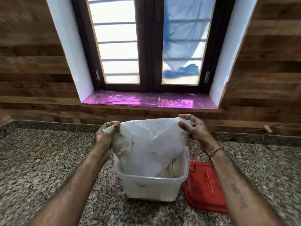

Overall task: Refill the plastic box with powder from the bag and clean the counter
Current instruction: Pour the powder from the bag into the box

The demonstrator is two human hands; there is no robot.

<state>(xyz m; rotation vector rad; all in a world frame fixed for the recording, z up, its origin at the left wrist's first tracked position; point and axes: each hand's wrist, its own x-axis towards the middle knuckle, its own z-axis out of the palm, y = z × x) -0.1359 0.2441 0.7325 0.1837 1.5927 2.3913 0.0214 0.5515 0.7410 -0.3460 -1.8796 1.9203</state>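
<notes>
Plastic bag (151, 144), upended and pinched at its corners by left hand (105, 137) and right hand (193, 129), could scatter powder (164, 174) beyond the box (151, 190) onto the bench (48, 160) if shaken.

A single wide-angle view, worn on the person's head, looks forward and down across the counter (48, 160) toward the window (149, 46) in the wooden wall (32, 62) straight ahead. It sits close. The left hand (105, 137) and right hand (193, 128) reach in from the bottom edge, holding the bag (149, 144) in the lower middle.
</notes>
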